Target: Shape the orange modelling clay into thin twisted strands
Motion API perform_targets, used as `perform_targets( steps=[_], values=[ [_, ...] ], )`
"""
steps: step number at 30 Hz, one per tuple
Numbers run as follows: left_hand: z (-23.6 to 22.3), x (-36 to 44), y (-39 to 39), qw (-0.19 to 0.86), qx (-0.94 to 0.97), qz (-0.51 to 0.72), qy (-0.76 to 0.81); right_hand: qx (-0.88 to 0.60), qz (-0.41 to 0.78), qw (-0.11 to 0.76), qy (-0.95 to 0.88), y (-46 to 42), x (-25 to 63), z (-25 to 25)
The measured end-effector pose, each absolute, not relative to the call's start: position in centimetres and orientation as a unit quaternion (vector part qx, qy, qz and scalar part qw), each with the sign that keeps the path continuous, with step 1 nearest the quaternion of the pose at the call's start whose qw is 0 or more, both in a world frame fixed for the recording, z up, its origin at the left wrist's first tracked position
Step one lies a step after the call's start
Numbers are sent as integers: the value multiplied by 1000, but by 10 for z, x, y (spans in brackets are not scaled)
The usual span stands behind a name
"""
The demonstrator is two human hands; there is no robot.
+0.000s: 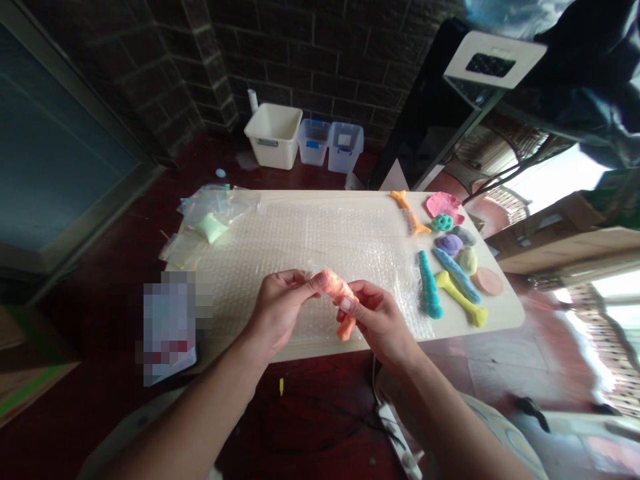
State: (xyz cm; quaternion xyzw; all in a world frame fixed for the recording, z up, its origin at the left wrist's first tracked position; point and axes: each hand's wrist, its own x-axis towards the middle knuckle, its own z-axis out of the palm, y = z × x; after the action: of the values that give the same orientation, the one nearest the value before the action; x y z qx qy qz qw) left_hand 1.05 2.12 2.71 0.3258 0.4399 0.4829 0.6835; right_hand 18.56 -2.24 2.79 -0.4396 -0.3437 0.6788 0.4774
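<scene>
Above the front of the table, my left hand (pixel 277 308) pinches the upper left end of a long orange piece of modelling clay (pixel 336 287). The piece looks bent and shiny, and clear plastic may be around it, though I cannot tell for sure. My right hand (pixel 381 319) grips it lower down, with thumb and fingers closed around the middle. A short orange end hangs below the right thumb. Beneath both hands lies a sheet of bubble wrap (pixel 320 233).
Shaped clay pieces lie at the table's right: a teal twisted stick (pixel 429 285), a yellow bone (pixel 461 300), a blue stick (pixel 456 275), an orange bone (pixel 411 213) and a pink piece (pixel 444 205). At left are plastic bags (pixel 213 200) and a pale green piece (pixel 211 228). Bins (pixel 275 143) stand behind.
</scene>
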Motion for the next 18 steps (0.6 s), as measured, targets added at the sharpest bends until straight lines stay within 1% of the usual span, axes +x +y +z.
perform_targets(
  steps=[4,6,11,14,18],
  values=[
    [25,6,20,581,483,451,475,-467,646,513,-319,-19,187,24],
    [25,5,20,557,521,441,473,-472,636,516,-326,-18,188,23],
    [26,4,22,572,528,424,462,-489,613,509,-354,-17,190,27],
    [26,3,23,553,534,414,488,-500,599,505,-369,-18,191,30],
    [27,1,23,556,500,434,502,-496,608,486,-384,-21,193,30]
  ],
)
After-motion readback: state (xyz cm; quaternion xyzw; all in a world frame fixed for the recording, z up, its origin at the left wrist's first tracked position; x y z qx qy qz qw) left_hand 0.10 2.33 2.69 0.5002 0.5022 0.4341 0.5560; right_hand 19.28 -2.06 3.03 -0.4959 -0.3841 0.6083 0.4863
